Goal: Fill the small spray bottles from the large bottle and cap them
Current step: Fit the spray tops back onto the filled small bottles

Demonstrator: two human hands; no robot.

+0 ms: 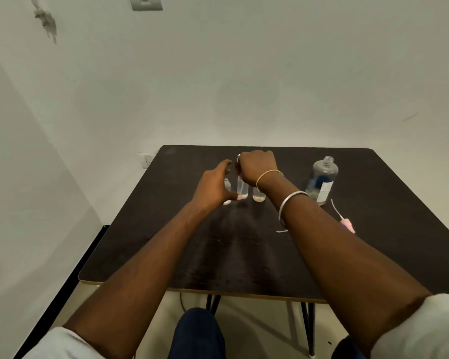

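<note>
Three small clear spray bottles stand in a row at the table's far middle. My right hand (257, 165) is curled over the top of the middle bottle (242, 189), gripping its pink cap. My left hand (214, 186) hovers beside it with fingers spread, in front of the left small bottle (227, 185), which looks uncapped. The right small bottle (259, 196) holds yellowish liquid; its top is hidden behind my wrist. The large clear bottle (322, 180) stands uncapped at the right, with a little liquid at its bottom.
A pink spray cap with a white tube (346, 221) lies on the dark table (244, 255) near my right forearm. Another thin white tube (281, 231) pokes out beside my wrist. A white wall stands close behind the table's far edge.
</note>
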